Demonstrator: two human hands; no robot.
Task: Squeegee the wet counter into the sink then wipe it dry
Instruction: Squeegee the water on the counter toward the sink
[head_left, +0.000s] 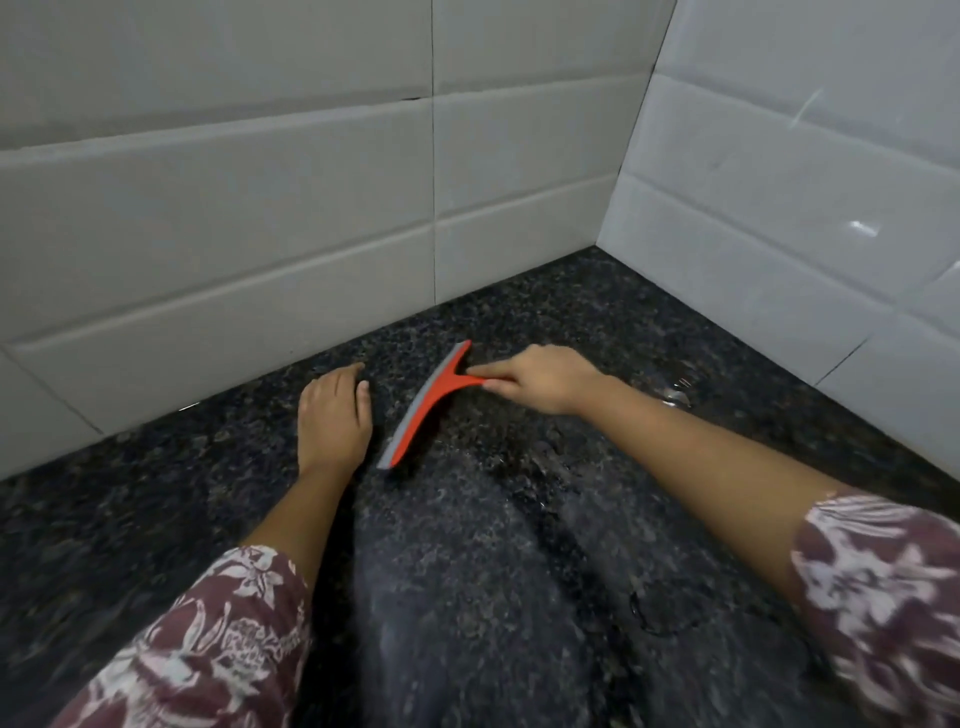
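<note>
Red squeegee (428, 402), grey blade down on dark speckled counter (156, 493), angled diagonally near its back corner; wet streaks and droplets across the stone.

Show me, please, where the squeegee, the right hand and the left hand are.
squeegee (426, 405): head view, middle of the red blade bar.
right hand (543, 379): head view, back of the hand.
left hand (332, 415): head view, back of the hand.

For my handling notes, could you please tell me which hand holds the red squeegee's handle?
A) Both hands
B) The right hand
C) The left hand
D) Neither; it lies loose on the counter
B: the right hand has its fingers wrapped round the handle of the squeegee, while the left hand rests on the counter beside the blade.
</note>
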